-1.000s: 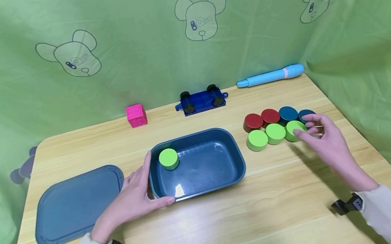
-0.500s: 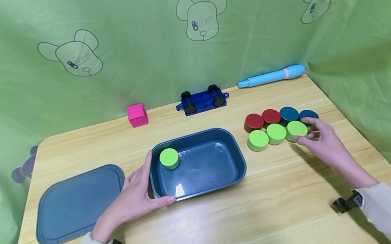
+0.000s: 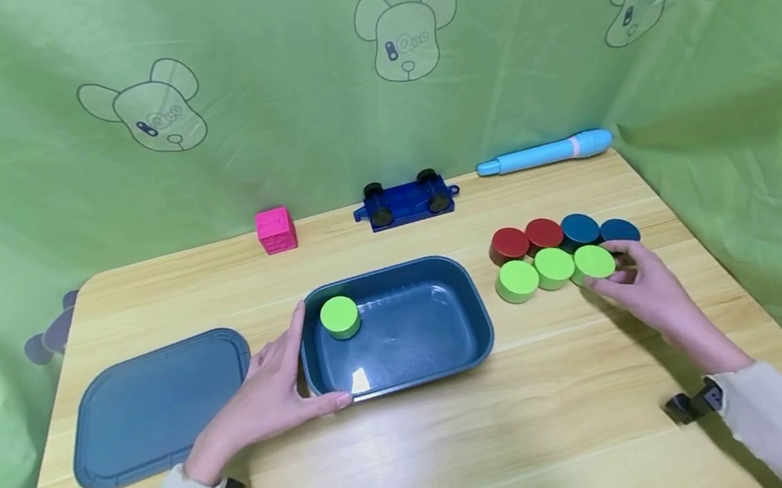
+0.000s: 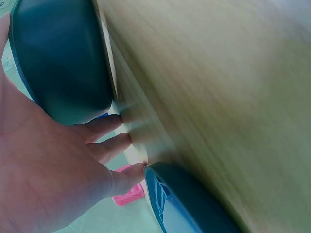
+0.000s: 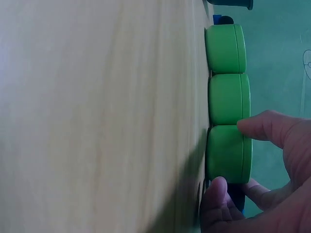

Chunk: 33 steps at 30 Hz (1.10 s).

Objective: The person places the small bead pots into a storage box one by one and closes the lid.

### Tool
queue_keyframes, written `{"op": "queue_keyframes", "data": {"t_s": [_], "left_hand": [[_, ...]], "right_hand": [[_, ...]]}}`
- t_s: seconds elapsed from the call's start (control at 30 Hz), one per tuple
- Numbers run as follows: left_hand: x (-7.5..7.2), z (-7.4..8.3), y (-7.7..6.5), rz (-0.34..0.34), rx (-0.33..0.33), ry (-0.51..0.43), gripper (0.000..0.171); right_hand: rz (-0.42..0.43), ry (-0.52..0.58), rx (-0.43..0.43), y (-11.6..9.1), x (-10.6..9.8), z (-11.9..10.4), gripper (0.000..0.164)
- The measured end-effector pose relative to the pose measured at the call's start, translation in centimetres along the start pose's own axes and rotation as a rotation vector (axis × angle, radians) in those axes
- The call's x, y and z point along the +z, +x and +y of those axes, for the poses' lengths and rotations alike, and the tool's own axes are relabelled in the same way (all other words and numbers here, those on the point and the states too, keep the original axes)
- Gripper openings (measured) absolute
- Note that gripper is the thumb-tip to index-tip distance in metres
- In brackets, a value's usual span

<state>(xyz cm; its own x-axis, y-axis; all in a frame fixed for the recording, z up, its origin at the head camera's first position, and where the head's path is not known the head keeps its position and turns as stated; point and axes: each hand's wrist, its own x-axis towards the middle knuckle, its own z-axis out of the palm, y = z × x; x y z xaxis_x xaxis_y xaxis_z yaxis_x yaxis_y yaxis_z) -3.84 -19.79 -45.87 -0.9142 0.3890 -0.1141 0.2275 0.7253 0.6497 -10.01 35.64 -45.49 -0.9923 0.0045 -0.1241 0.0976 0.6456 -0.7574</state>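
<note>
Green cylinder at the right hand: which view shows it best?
Right wrist: the green cylinder appears largest, side and seam clear. Head shows mainly its top; left wrist doesn't show it.

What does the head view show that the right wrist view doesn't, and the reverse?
Head only: the left hand, lid, pink cube, pen, two red discs and the green disc inside the box.

Right wrist only: the groove round the sides of the three green discs in a row.

Both: that row, the right hand at its rightmost disc, the table, the curtain and the box, just a sliver in the wrist view. A blue and black bit there is probably the car; too little shows to be sure.
</note>
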Motion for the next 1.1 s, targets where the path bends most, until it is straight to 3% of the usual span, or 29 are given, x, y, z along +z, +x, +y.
{"op": "queue_keyframes", "data": {"t_s": [0.2, 0.5, 1.1], "left_hand": [[0.0, 0.2, 0.1, -0.003, 0.001, -0.005, 0.139], [0.0, 0.1, 0.0, -0.002, 0.004, 0.005, 0.139], [0.0, 0.1, 0.1, -0.005, 0.002, -0.009, 0.139]], "right_hand": [[-0.012, 0.005, 0.033, -0.4, -0.1, -0.1, 0.078], [0.050, 0.005, 0.065, -0.6, -0.3, -0.3, 0.083], [0.158, 0.125, 0.036, -1.0, -0.1, -2.0, 0.071]]}}
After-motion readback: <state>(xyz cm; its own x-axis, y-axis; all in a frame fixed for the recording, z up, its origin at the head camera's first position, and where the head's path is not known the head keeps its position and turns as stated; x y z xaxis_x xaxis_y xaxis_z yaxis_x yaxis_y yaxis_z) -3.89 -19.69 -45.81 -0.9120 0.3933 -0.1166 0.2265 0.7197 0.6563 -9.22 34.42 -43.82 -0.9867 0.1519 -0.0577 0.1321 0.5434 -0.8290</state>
